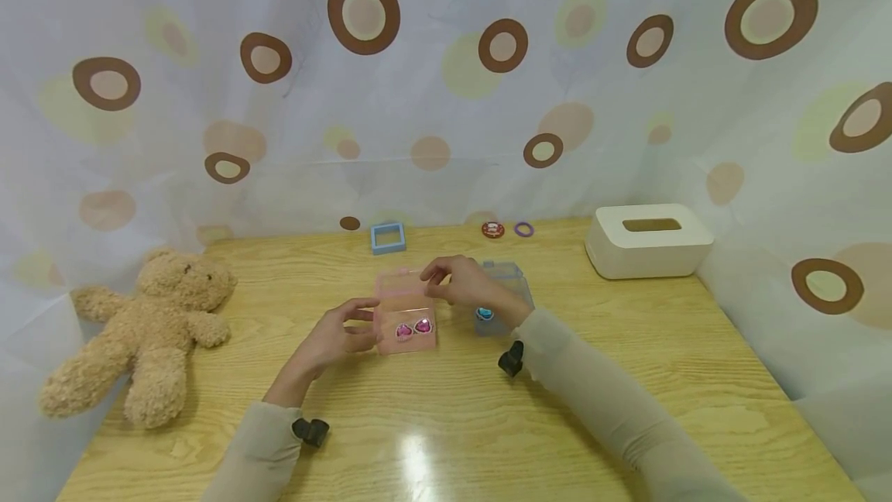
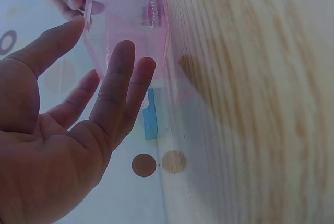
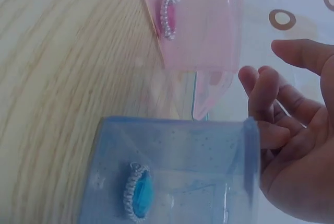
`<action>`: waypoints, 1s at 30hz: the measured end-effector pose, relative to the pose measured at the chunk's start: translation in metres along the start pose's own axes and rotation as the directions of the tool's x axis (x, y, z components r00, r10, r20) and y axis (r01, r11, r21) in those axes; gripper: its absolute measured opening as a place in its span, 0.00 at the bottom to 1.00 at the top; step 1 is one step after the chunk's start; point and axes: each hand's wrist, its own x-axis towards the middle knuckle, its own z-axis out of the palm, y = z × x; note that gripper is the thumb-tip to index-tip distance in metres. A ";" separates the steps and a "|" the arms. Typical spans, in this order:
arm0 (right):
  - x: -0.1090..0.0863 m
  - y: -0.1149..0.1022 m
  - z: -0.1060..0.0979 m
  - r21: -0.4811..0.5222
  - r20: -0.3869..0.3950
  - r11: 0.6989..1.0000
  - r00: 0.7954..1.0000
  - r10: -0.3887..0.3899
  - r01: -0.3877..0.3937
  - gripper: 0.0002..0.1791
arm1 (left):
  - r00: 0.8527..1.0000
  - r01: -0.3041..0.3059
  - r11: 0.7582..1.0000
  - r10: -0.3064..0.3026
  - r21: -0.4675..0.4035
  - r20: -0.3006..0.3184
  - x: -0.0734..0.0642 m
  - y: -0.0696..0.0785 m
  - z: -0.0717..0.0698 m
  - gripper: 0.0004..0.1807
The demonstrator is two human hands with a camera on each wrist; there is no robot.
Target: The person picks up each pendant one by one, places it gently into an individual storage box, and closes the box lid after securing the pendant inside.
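Note:
A transparent pink box [image 1: 427, 345] stands in the middle of the table, its lid [image 1: 399, 282] folded back. Two pink heart-shaped gems with beaded rims [image 1: 423, 325] show at its front. My left hand [image 1: 341, 335] is at the box's left side, fingers spread and fingertips right by the wall. Over the box's right edge hovers my right hand [image 1: 460, 281], thumb and fingers apart with nothing between them. Under the right wrist stands a transparent blue box [image 3: 182, 140], partly hidden in the head view. A blue gem with a beaded rim [image 3: 141, 195] shows in it.
Behind the boxes lie a light-blue square frame [image 1: 387, 249], a red patterned disc [image 1: 492, 230] and a purple ring [image 1: 524, 230]. A white tissue box [image 1: 651, 254] stands at the back right. On the left lies a teddy bear [image 1: 156, 324]. A spotted curtain [image 1: 418, 99] borders the table.

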 end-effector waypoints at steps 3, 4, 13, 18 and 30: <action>0.001 0.001 -0.001 -0.004 -0.002 1.000 1.000 0.026 -0.026 0.19 | 1.000 -0.001 1.000 0.001 0.000 -0.004 0.000 0.001 0.000 0.34; 0.002 0.002 -0.001 -0.013 0.001 0.999 0.999 0.034 -0.034 0.20 | 1.000 0.000 1.000 0.000 -0.001 -0.005 0.000 0.002 0.000 0.34; 0.007 0.002 0.000 -0.045 0.023 0.994 0.995 0.096 -0.095 0.22 | 1.000 -0.005 1.000 0.005 -0.003 -0.001 0.000 0.001 0.000 0.34; 0.008 -0.001 0.000 -0.056 0.027 0.992 0.993 0.116 -0.115 0.23 | 1.000 -0.010 1.000 0.010 0.006 0.003 0.000 0.001 0.000 0.34; 0.013 0.004 0.001 -0.043 0.065 0.990 0.989 0.136 -0.133 0.26 | 1.000 -0.014 1.000 0.014 0.000 0.009 0.001 0.000 -0.001 0.34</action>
